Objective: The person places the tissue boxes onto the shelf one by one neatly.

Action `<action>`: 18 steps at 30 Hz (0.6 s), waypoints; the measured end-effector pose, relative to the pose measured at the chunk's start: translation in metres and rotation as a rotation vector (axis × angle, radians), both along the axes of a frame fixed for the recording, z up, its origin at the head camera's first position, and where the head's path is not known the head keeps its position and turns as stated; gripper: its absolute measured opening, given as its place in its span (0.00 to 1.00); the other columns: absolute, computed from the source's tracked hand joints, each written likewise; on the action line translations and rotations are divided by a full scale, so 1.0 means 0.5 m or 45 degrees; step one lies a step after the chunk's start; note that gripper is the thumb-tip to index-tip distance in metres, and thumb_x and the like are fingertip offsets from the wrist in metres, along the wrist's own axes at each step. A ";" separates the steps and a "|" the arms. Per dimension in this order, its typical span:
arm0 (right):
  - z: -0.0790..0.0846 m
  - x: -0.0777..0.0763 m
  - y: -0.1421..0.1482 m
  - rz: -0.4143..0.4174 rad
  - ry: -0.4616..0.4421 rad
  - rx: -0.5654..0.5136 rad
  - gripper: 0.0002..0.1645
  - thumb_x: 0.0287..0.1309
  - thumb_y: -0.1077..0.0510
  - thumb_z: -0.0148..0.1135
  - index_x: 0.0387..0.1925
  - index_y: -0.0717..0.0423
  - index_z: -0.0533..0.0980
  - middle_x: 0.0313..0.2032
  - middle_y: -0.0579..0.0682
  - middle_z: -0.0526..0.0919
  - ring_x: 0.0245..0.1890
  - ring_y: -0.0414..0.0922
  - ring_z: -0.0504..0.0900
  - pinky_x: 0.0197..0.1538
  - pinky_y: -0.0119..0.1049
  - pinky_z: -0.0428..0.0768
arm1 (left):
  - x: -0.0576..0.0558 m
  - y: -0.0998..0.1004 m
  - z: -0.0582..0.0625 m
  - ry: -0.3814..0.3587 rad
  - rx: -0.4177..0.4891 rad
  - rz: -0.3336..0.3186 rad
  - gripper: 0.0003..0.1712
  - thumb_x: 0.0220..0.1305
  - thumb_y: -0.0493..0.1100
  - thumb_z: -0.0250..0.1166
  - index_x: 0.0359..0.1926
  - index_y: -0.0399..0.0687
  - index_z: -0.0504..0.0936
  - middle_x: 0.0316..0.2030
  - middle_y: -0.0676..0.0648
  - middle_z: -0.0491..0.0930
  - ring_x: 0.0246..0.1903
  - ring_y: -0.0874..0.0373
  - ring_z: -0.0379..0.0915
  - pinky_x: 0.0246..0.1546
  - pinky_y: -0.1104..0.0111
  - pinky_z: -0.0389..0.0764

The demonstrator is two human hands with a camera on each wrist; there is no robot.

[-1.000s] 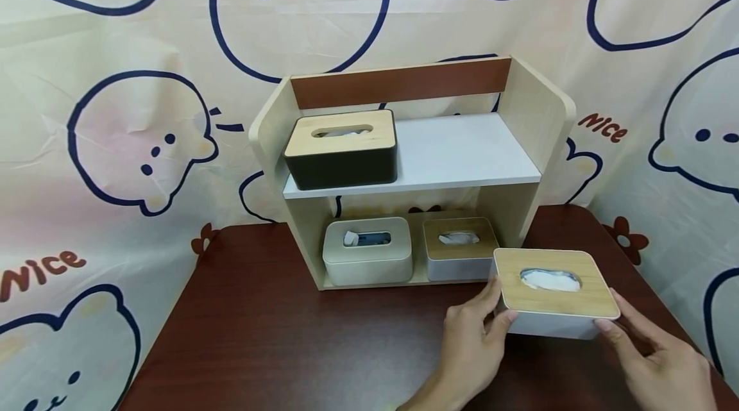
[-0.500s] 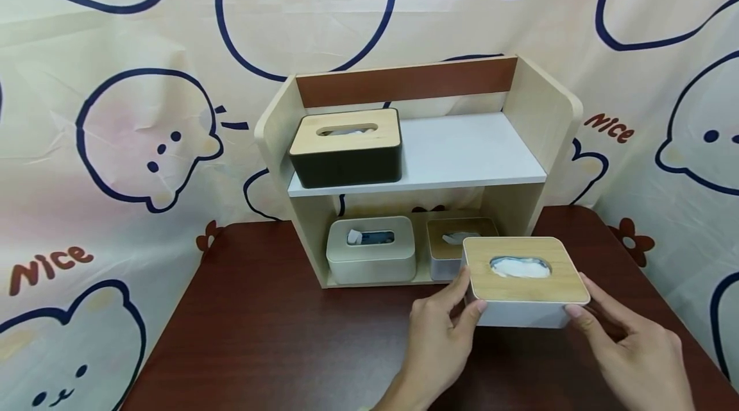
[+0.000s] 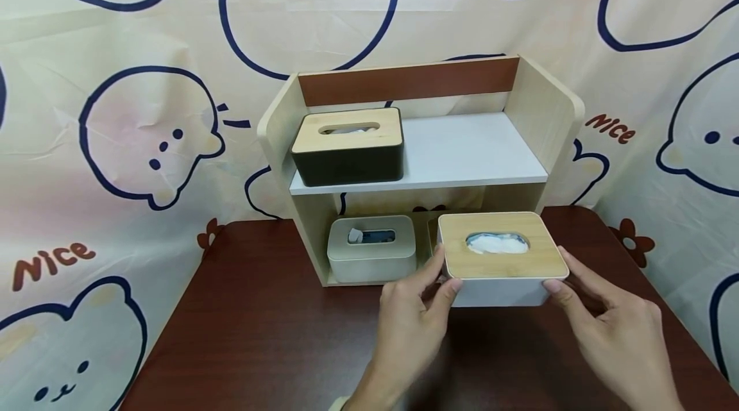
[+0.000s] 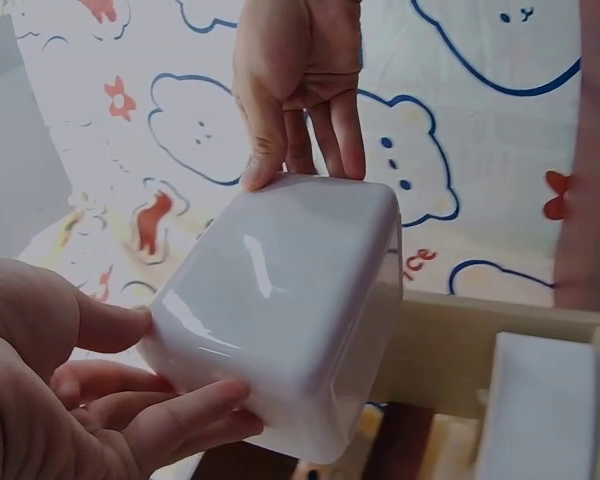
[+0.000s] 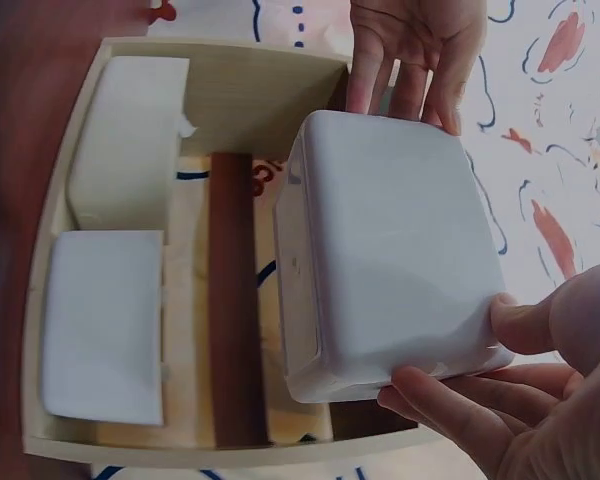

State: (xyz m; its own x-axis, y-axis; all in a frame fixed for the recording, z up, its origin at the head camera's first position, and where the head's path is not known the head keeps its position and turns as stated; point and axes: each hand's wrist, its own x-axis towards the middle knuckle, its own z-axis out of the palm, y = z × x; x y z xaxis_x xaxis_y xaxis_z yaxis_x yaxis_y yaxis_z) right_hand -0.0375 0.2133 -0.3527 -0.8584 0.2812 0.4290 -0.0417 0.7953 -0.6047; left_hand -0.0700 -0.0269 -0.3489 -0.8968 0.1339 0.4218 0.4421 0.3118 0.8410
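Note:
Both hands hold a white tissue box with a light wood lid point(image 3: 505, 267) in the air, in front of the right half of a small two-tier shelf. My left hand point(image 3: 407, 327) grips its left end between thumb and fingers, and my right hand point(image 3: 620, 331) grips the right end the same way. White tissue shows in the lid's oval slot. Both wrist views show the box's smooth white underside point(image 4: 280, 270) point(image 5: 400, 240), clear of the table. The held box hides most of another wood-lidded tissue box on the lower tier, whose white body point(image 5: 105, 325) shows in the right wrist view.
A dark tissue box with a wood lid point(image 3: 349, 148) sits at the left of the shelf's white upper board point(image 3: 467, 148). Below it stands a cream tissue box point(image 3: 372, 251). The shelf's side panels point(image 3: 543, 122) rise at both ends. A dark brown table point(image 3: 277, 347) lies underneath.
Both hands have carried the held tissue box leftward and toward the shelf, so it now covers most of the lower right box. The view has shifted slightly.

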 end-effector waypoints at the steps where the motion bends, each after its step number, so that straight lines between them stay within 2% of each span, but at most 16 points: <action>1: 0.007 -0.002 -0.002 0.015 0.033 -0.003 0.34 0.68 0.49 0.75 0.73 0.46 0.77 0.59 0.68 0.85 0.31 0.29 0.87 0.20 0.22 0.71 | 0.000 -0.003 0.005 0.012 0.011 0.007 0.29 0.74 0.43 0.71 0.71 0.41 0.79 0.66 0.44 0.81 0.57 0.58 0.85 0.51 0.67 0.89; 3: 0.021 -0.004 -0.007 0.035 0.081 -0.002 0.34 0.67 0.51 0.76 0.72 0.46 0.78 0.51 0.68 0.89 0.28 0.27 0.85 0.21 0.19 0.68 | -0.001 -0.008 0.016 0.017 0.033 0.008 0.29 0.74 0.43 0.71 0.71 0.42 0.78 0.66 0.44 0.82 0.55 0.60 0.85 0.49 0.68 0.90; 5: 0.036 -0.006 -0.011 0.049 0.110 -0.005 0.34 0.66 0.53 0.77 0.71 0.46 0.79 0.48 0.69 0.90 0.22 0.19 0.70 0.19 0.22 0.65 | -0.002 -0.013 0.029 0.007 0.049 0.000 0.29 0.74 0.43 0.70 0.72 0.43 0.78 0.66 0.45 0.82 0.54 0.61 0.86 0.48 0.72 0.89; 7: 0.052 -0.008 -0.016 0.057 0.131 0.003 0.34 0.65 0.54 0.77 0.71 0.45 0.79 0.47 0.69 0.90 0.19 0.26 0.69 0.17 0.28 0.61 | -0.003 -0.017 0.042 -0.001 0.053 -0.010 0.30 0.75 0.45 0.69 0.73 0.44 0.77 0.66 0.45 0.81 0.56 0.60 0.85 0.50 0.70 0.89; 8: 0.060 -0.010 -0.018 0.060 0.139 0.008 0.34 0.65 0.55 0.77 0.71 0.45 0.79 0.47 0.69 0.90 0.20 0.24 0.69 0.17 0.27 0.63 | -0.004 -0.019 0.049 -0.006 0.059 -0.018 0.30 0.76 0.45 0.69 0.74 0.43 0.76 0.67 0.45 0.81 0.59 0.59 0.84 0.51 0.68 0.88; 9: 0.067 -0.012 -0.019 0.069 0.149 0.009 0.34 0.65 0.55 0.77 0.71 0.45 0.79 0.53 0.70 0.88 0.23 0.22 0.71 0.18 0.24 0.65 | -0.005 -0.021 0.056 -0.009 0.059 -0.020 0.30 0.76 0.46 0.68 0.74 0.44 0.76 0.67 0.45 0.81 0.59 0.59 0.83 0.52 0.67 0.88; 13: 0.095 -0.017 -0.023 0.081 0.187 0.022 0.34 0.66 0.54 0.76 0.72 0.44 0.78 0.59 0.68 0.85 0.19 0.23 0.68 0.16 0.24 0.62 | -0.009 -0.027 0.085 0.000 0.052 -0.014 0.31 0.76 0.48 0.69 0.74 0.44 0.76 0.66 0.45 0.82 0.59 0.62 0.83 0.54 0.66 0.88; 14: 0.101 -0.018 -0.024 0.083 0.197 0.016 0.34 0.66 0.54 0.76 0.72 0.44 0.78 0.60 0.67 0.85 0.21 0.18 0.69 0.18 0.21 0.64 | -0.011 -0.028 0.092 0.011 0.050 -0.012 0.31 0.76 0.48 0.69 0.74 0.44 0.76 0.64 0.45 0.83 0.58 0.62 0.84 0.53 0.66 0.88; 16: 0.113 -0.020 -0.025 0.092 0.226 -0.001 0.34 0.67 0.54 0.76 0.72 0.42 0.78 0.59 0.66 0.86 0.19 0.18 0.69 0.17 0.24 0.62 | -0.014 -0.030 0.107 0.037 0.046 -0.007 0.30 0.76 0.48 0.69 0.73 0.45 0.76 0.63 0.45 0.84 0.56 0.64 0.85 0.52 0.67 0.88; 18: 0.123 -0.024 -0.026 0.107 0.259 -0.026 0.33 0.66 0.55 0.77 0.71 0.41 0.79 0.57 0.66 0.87 0.27 0.10 0.71 0.20 0.19 0.65 | -0.017 -0.031 0.120 0.066 0.048 -0.006 0.30 0.75 0.47 0.69 0.73 0.45 0.76 0.61 0.45 0.86 0.55 0.64 0.85 0.50 0.69 0.89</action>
